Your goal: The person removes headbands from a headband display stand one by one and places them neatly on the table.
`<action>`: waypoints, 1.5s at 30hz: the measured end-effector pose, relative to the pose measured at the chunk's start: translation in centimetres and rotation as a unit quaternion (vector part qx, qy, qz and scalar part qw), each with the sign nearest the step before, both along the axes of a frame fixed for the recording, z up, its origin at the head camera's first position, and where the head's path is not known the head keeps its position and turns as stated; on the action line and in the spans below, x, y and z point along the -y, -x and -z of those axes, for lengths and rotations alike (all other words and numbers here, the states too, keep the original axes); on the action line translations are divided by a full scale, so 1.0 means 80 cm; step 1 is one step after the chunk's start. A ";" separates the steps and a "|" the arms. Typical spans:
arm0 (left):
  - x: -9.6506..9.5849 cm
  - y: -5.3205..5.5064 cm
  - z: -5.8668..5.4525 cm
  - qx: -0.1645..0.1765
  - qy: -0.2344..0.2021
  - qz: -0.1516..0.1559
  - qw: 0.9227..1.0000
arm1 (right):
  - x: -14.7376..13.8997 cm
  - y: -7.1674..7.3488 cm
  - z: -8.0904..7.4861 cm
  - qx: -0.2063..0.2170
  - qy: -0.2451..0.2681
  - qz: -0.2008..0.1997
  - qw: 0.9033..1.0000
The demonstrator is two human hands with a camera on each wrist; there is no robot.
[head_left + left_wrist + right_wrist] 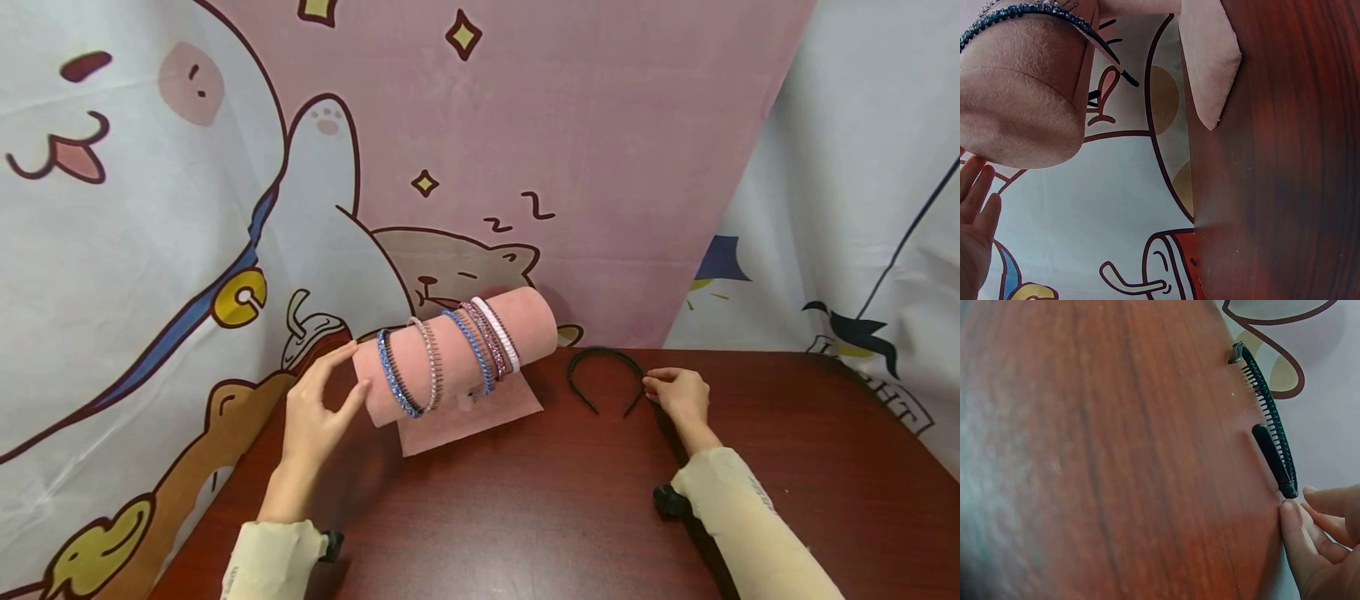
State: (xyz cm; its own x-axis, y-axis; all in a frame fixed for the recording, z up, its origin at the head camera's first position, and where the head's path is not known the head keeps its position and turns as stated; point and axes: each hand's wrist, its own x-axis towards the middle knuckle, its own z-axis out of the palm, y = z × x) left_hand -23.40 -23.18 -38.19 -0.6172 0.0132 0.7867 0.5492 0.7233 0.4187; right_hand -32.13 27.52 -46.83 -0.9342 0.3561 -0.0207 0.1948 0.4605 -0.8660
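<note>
A pink padded roll stand (pixel 531 323) on a flat base carries several headbands in blue, pink and white. My left hand (pixel 315 417) is at the roll's left end, fingers and thumb spread against its edge. Seen from the left wrist, the fingers (pixel 979 200) are nearly straight at the underside of the roll's end (pixel 1029 140). To the right of the stand, a black toothed headband (pixel 604 350) lies on the table near the back. My right hand (pixel 681 398) pinches its right side. In the right wrist view, thumb and fingertips meet at the near bend of the headband (pixel 1272 419).
The dark reddish wooden table (pixel 525 500) runs back to a cloth backdrop (pixel 637 167) with cartoon animals. The stand's pink base (pixel 450 433) sits under the roll. Small black devices are strapped at both wrists.
</note>
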 end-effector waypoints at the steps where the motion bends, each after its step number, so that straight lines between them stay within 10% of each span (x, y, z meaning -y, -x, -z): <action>1: 0.000 0.000 0.000 0.000 0.000 0.000 1.000 | -0.001 0.000 -0.001 0.002 -0.002 0.000 1.000; 45: 0.000 -0.004 0.000 0.015 -0.002 -0.009 1.000 | 0.007 -0.021 -0.020 -0.073 -0.005 0.006 0.997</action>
